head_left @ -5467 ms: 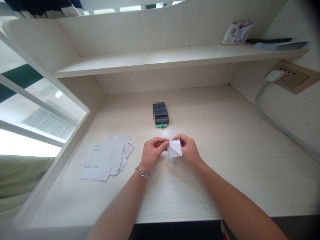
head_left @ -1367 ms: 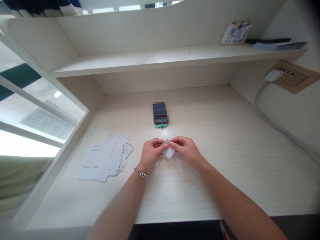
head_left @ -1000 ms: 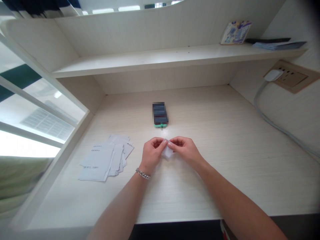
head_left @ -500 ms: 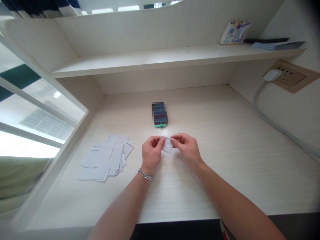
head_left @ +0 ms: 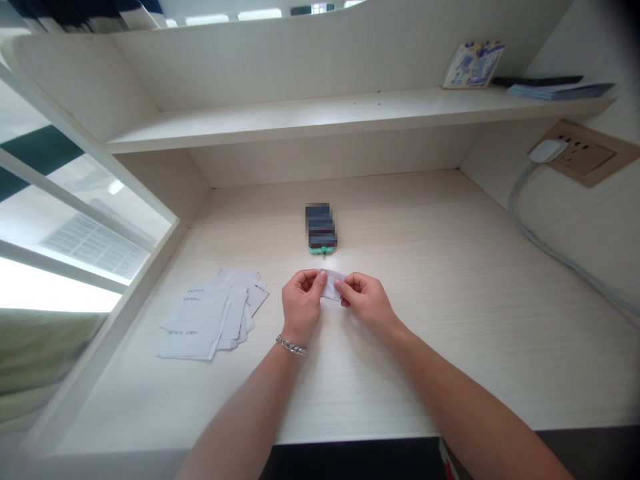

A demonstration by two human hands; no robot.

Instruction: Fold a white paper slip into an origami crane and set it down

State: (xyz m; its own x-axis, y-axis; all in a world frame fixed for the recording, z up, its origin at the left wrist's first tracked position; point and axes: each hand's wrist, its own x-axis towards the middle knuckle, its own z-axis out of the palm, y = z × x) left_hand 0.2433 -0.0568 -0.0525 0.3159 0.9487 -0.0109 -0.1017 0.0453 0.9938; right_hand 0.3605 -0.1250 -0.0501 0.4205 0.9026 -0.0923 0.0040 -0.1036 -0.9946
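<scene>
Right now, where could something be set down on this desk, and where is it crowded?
Widest bare patch: the desktop between the right hand and the cord. Also bare: behind the phone. Crowded: the folded paper held by the left hand and right hand, and the loose sheets.

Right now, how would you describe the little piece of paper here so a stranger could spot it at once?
On the pale wood-grain desk below the shelf, find the person's left hand and right hand, close together near the middle. The small folded piece of white paper is pinched between them. Unlike the loose printed sheets lying to its left, it is the only paper being held.
</scene>
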